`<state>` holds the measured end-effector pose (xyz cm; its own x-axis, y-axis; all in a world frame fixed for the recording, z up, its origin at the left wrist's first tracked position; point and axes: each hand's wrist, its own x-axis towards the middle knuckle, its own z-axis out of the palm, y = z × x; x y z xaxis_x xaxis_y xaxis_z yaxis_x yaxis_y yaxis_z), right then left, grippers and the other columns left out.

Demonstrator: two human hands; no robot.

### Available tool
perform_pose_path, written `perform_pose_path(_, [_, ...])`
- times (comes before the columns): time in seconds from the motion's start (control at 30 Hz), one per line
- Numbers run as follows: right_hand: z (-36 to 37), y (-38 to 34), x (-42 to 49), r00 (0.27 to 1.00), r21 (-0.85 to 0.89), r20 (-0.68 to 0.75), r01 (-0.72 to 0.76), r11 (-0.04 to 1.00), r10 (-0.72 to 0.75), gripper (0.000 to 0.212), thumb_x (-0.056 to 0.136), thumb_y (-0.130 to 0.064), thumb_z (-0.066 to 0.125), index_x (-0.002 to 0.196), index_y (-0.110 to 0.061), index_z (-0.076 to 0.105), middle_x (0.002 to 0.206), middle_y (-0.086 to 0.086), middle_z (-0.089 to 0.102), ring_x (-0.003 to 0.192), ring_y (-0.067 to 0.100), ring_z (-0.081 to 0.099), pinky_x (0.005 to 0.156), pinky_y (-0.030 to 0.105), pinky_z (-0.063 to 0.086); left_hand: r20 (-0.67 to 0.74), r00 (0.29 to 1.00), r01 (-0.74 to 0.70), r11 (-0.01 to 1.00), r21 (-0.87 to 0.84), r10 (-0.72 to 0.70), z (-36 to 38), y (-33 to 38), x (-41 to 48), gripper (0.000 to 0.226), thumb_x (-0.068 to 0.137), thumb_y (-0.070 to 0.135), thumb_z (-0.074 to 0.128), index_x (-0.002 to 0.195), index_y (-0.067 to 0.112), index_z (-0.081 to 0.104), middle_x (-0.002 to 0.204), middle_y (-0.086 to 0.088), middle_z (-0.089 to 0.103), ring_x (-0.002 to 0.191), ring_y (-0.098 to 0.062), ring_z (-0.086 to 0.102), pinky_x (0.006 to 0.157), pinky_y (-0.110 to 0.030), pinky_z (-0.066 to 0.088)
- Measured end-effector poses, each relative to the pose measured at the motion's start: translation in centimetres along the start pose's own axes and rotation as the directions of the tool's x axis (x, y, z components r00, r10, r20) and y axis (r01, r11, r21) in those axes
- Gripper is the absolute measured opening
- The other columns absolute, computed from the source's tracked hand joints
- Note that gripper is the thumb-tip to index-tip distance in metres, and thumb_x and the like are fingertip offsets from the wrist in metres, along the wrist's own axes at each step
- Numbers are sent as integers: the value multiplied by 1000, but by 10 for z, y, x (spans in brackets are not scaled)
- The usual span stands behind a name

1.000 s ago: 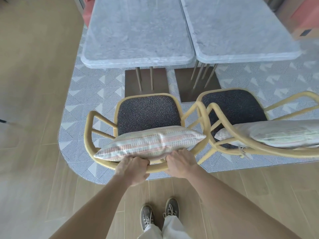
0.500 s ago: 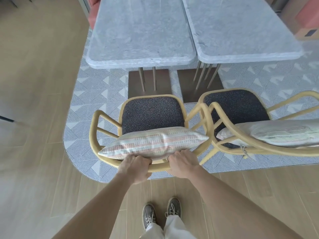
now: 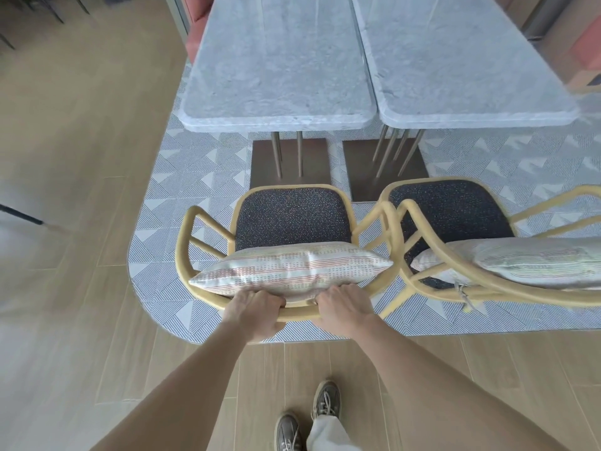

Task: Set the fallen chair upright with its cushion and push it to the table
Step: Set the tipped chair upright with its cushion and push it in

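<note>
Both bare arms reach forward, the left hand [image 3: 257, 312] and right hand [image 3: 345, 307] side by side, knuckles up, fingers [image 3: 270, 296] curled closed around the chair [image 3: 299, 313] rail.

A strip of patterned rug [image 3: 201, 203] is lying open between the chair [image 3: 289, 219] and the table [image 3: 276, 70], with only the table's thin legs and brown base plate [image 3: 289, 164] standing in it. On the right, a second chair [image 3: 455, 216] is crowding in, its yellow arm touching or nearly touching the first chair's arm, leaving no passage there. To the left, rug and wooden floor [image 3: 74, 131] are stretching away clear. The cushion [image 3: 289, 268] is filling the rear of the seat, pressing against both hands on the back rail
</note>
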<state>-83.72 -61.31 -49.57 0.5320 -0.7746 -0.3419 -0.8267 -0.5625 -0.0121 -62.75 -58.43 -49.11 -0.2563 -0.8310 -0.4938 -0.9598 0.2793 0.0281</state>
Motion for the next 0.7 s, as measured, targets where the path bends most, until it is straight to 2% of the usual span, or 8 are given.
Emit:
perform_pose_path(0.2, [9, 1, 0, 998, -7, -46, 30, 1000, -30, 44, 92, -59, 63, 100, -17, 74, 85, 2, 76, 74, 24, 73, 61, 32, 44, -77, 997, 0, 1000, -23, -2, 6, -4, -4, 33, 92, 56, 54, 109, 33, 69, 99, 11, 75, 96, -18, 71, 89, -38, 51])
perform_pose_path(0.3, [1, 6, -10, 990, 183, -117, 98, 978, -78, 59, 89, -74, 57, 108, -19, 68, 97, -2, 76, 83, 21, 73, 65, 35, 55, -140, 990, -37, 957, -289, -4, -2, -10, -17, 63, 78, 92, 38, 101, 39, 64, 94, 21, 67, 85, -6, 65, 76, -30, 50])
perform_pose_path(0.37, [-20, 6, -18, 971, 402, -235, 142, 905, -48, 64, 90, -75, 55, 118, -19, 67, 109, -4, 75, 93, 16, 73, 77, 37, 62, -268, 961, -102, 807, -582, -71, -18, -16, -32, 77, 77, 98, 29, 105, 37, 66, 91, 23, 68, 80, 4, 66, 70, -28, 55])
perform_pose_path(0.43, [-50, 6, -22, 918, 622, -384, 178, 762, 100, 66, 91, -71, 54, 128, -18, 67, 121, -4, 74, 108, 12, 71, 90, 36, 61, -421, 870, -207, 582, -786, -259, -41, -25, -45, 74, 82, 94, 34, 110, 34, 67, 96, 22, 72, 87, 3, 71, 76, -33, 61])
perform_pose_path(0.5, [-90, 5, -25, 845, 778, -471, 264, 570, 252, 64, 91, -64, 57, 133, -16, 66, 130, -5, 72, 120, 7, 67, 103, 35, 56, -523, 738, -368, 396, -841, -425, -78, -31, -56, 72, 87, 87, 39, 121, 29, 66, 104, 21, 72, 100, -12, 73, 86, -38, 59])
perform_pose_path(0.57, [-139, 6, -32, 769, 821, -531, 364, 440, 356, 62, 91, -56, 60, 135, -13, 66, 135, -2, 71, 127, 8, 64, 111, 38, 52, -604, 638, -520, 311, -796, -478, -130, -29, -70, 64, 93, 80, 38, 131, 32, 60, 119, 13, 71, 111, -27, 69, 95, -47, 55])
perform_pose_path(0.63, [-192, 6, -47, 696, 790, -607, 476, 385, 384, 63, 93, -52, 59, 140, -11, 61, 141, 2, 67, 134, 12, 61, 116, 43, 48, -686, 563, -636, 290, -716, -460, -188, -23, -92, 58, 98, 72, 36, 138, 34, 53, 134, -1, 66, 123, -27, 65, 106, -52, 50])
perform_pose_path(0.7, [-249, 4, -74, 597, 708, -706, 608, 358, 382, 68, 97, -59, 57, 144, -11, 55, 146, 6, 62, 139, 16, 58, 120, 45, 44, -771, 474, -753, 258, -605, -425, -248, -13, -126, 64, 94, 78, 38, 140, 36, 50, 141, -4, 61, 130, -26, 61, 110, -47, 47])
